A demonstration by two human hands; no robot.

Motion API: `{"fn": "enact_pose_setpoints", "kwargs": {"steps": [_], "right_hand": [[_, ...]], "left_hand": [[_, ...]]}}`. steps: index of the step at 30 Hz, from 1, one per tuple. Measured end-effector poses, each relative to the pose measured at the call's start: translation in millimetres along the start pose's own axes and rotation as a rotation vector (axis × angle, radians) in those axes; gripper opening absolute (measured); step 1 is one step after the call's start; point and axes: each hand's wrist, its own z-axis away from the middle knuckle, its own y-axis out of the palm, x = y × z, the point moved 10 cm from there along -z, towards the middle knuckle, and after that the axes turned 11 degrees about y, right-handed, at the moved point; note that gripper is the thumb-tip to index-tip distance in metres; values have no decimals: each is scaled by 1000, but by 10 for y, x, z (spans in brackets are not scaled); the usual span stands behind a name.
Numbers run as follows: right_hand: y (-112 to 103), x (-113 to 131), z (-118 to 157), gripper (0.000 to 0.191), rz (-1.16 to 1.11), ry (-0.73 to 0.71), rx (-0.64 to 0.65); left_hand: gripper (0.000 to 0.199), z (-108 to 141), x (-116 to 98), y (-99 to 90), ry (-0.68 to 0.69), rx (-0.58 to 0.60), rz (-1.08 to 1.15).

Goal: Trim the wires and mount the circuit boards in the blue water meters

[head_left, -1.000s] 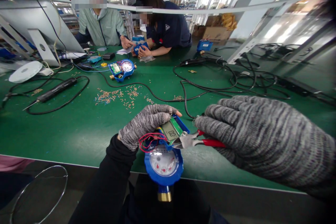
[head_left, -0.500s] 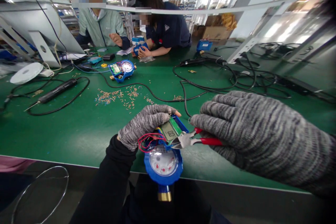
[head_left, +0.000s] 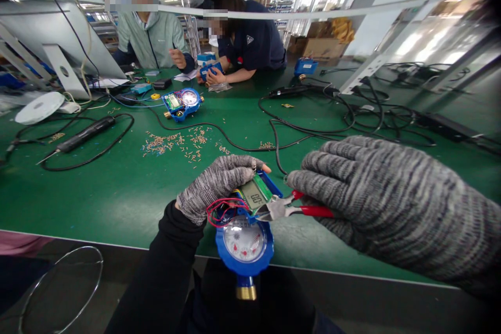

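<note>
A blue water meter (head_left: pixel 246 242) with a round dial, a brass end and a small digital display (head_left: pixel 255 195) extends over the table's near edge. My gloved left hand (head_left: pixel 221 183) is closed around the display end, beside a loop of red wires (head_left: pixel 223 212). My gloved right hand (head_left: pixel 352 193) grips red-handled cutting pliers (head_left: pixel 278 210). Their metal jaws sit at the blue housing between display and dial; whether they bite on anything is too small to tell. Parts of the right fingers are hidden behind the glove.
Another opened meter (head_left: pixel 183 104) lies farther back on the green table (head_left: pixel 97 193). Small screws (head_left: pixel 172 143) are scattered before it. A black electric screwdriver (head_left: pixel 88 134) rests left, and black cables (head_left: pixel 309 133) run right. Two people sit across, one holding a blue part (head_left: pixel 210 70).
My hands, the meter and the pliers keep nearly the same pose, with only a slight shift in view. Across the table, one person's raised hand has moved slightly right.
</note>
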Motion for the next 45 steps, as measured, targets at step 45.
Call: {"fn": "enact_pose_setpoints", "kwargs": {"steps": [45], "right_hand": [[-65,-155,338,22,-141,184,-124]], "left_hand": [[23,-2,-36,-9,-2,-78,-5]]}}
